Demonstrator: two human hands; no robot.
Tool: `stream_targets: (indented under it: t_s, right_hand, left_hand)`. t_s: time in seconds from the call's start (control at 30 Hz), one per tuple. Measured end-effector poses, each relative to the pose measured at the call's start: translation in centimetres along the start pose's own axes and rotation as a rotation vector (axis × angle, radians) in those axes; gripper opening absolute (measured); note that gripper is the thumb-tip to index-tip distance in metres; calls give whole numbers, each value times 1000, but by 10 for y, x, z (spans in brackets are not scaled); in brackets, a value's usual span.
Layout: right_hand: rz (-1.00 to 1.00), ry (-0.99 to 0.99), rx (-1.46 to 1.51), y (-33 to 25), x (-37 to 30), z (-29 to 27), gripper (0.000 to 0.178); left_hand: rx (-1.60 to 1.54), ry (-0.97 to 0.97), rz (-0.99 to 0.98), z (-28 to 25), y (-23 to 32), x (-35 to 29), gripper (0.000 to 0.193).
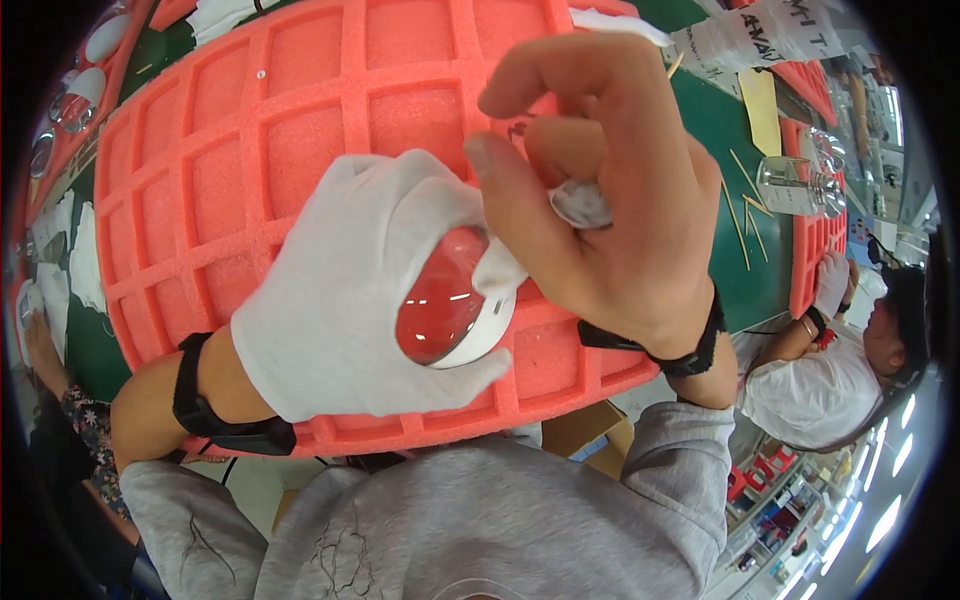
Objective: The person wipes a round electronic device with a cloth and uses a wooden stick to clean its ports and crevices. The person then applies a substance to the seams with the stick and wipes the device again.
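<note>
My left hand [330, 290], in a white glove, is closed around a rounded white piece with a glossy oval face [440, 300] that mirrors the red around it. Its thumb lies along the near edge and its fingers wrap over the far side. Just to the right is my bare right hand [620, 190], raised, with a crumpled white cloth [582, 204] tucked under its curled fingers. The index finger and thumb of that hand arch apart, with no object visible between their tips. Under both hands lies a red foam tray [220, 170] with square pockets.
Thin wooden sticks [742, 220], a clear glass bottle [790, 187] and a yellow paper [760, 112] lie on the green table [705, 130] at right. White cloths [85, 260] and glossy rounded pieces [82, 95] are at left. A co-worker [830, 390] sits at right.
</note>
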State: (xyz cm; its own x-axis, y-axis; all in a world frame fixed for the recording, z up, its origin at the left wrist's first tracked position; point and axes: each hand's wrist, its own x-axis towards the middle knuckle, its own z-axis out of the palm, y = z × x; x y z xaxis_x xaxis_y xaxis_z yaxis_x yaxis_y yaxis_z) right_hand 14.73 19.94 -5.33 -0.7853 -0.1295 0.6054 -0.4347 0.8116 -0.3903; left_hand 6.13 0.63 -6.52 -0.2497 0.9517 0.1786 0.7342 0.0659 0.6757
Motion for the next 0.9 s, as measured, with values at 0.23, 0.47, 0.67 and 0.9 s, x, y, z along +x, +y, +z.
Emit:
stream_targets:
  t_s: [0.23,0.47,0.67,0.9]
  right_hand:
    - [128,36,-67,-7,-3,-11,22]
    - [350,-123,195,-1,-10,-14,17]
    - [463,-189,383,0,-5,-23,15]
    - [502,-96,596,9,-5,-20,16]
  left_hand:
    - [-308,136,93,-16,3,4,30]
    - [-425,186,-67,-21,6,3,9]
    - [-498,320,-116,-18,-2,0,2]
    - [-381,486,-409,-30,-18,4,8]
